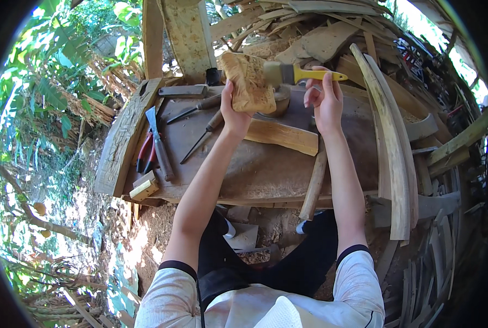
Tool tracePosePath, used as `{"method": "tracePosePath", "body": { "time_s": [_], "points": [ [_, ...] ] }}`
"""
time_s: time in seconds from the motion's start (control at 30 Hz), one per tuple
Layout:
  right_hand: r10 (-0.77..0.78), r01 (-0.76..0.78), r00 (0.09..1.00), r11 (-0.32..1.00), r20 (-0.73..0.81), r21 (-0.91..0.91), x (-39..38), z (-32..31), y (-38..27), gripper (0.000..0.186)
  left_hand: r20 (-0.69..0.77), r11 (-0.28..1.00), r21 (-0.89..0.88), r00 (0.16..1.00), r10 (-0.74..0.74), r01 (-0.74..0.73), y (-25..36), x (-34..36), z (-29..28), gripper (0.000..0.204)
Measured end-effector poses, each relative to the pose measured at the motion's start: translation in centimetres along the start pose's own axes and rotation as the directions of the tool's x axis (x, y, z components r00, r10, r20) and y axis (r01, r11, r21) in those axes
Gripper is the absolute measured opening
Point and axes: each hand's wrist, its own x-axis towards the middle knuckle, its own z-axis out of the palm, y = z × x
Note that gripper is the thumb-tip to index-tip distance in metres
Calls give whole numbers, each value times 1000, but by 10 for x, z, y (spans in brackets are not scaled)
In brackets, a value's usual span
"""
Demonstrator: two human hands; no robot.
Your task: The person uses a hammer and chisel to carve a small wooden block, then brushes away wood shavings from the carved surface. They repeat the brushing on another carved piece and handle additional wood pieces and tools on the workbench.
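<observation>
- We grip a carved wood block [249, 82] in our left hand [234, 112], fingers closed around its lower edge, raised above the workbench [265, 164].
- Our right hand [324, 98] pinches a yellow-handled paintbrush [298, 74], its bristles touching the block.
- Chisels [200, 104], red pliers [144, 150] and a plank [282, 135] lie on the bench.
- Scrap wood [320, 33] piles up behind, outdoors among trees.
</observation>
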Motion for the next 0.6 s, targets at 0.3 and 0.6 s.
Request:
{"method": "tracePosePath", "body": {
  "time_s": [0.3,0.6],
  "points": [
    [15,-18,998,999,68,51,10,-24,0,40,41,988,-90,992,-120,123,17,2,2,56],
    [5,-14,996,995,-88,-103,1,-1,9,40,71,978,150,985,-160,148,22,5,-8,49]
  ]
}}
